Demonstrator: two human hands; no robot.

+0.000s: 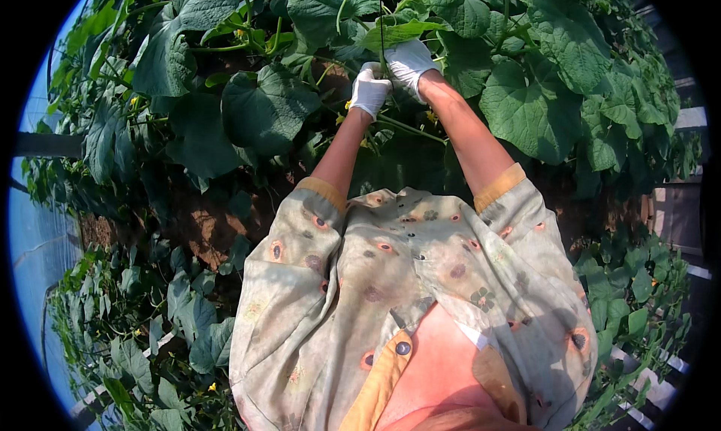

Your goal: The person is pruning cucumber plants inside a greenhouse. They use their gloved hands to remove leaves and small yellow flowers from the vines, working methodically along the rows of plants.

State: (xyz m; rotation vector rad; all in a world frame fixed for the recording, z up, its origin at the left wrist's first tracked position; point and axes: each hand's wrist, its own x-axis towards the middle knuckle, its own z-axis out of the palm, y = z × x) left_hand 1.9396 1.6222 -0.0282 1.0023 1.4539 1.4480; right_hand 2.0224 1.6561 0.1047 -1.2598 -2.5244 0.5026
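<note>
Both of my hands wear thin white gloves and meet among cucumber-like vines at the top middle. My left hand [372,90] has its fingers curled at a thin green stem beside a dark vertical string [382,31]; whether it grips stem or string is unclear. Close on its right, my right hand [410,64] reaches in with its fingertips hidden behind a bright green leaf [403,33]. Small yellow flowers [431,116] show just below the hands. A green vine stem [411,129] slants down to the right under my wrists.
Broad leaves [270,110] crowd both sides of my arms. Bare soil [208,234] shows at left between the plant rows. Lower plants [191,318] grow behind me on both sides. A grey bar [49,144] and blue plastic sheeting [39,250] stand at the far left.
</note>
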